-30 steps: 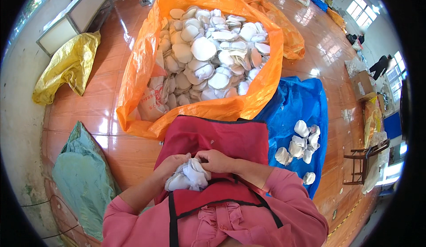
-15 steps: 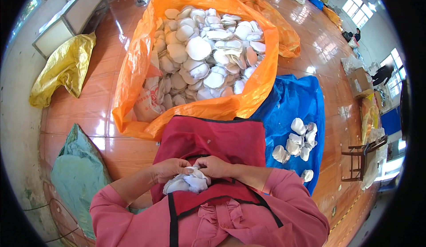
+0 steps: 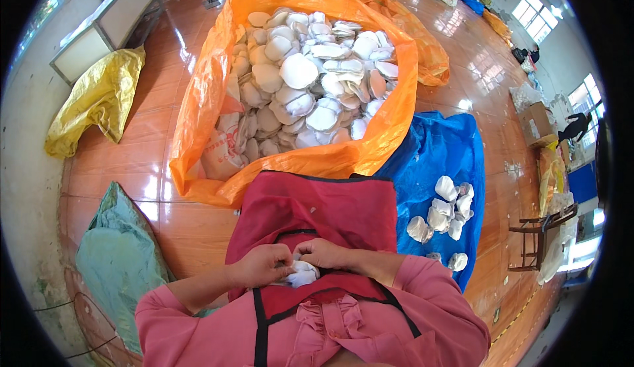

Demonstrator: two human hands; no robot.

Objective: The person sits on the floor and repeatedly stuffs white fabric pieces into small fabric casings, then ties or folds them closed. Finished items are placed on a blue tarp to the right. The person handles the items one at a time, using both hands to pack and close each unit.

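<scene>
Over my lap, my left hand (image 3: 263,265) and my right hand (image 3: 318,253) come close together on a bunch of white fabric pads (image 3: 304,273). Both hands have their fingers closed on it, and they hide much of the bunch. A dark red apron (image 3: 317,202) spreads beneath and in front of them. Beyond the apron stands a large open orange sack (image 3: 188,129), filled with loose round pads (image 3: 298,71), mostly white and some beige. On a blue sheet (image 3: 432,142) to the right lie several bundled white pads (image 3: 439,215).
A green sack (image 3: 115,255) slumps on the tiled floor at left, with a yellow sack (image 3: 99,103) farther off by a white-panelled frame (image 3: 105,27). At right are a wooden stool (image 3: 538,238) and a cardboard box (image 3: 535,124). A person in dark clothing (image 3: 576,126) is at the far right.
Both hands have drawn in a little lower, toward my body, and now cover more of the white bunch. The left hand has turned, showing more of its back.
</scene>
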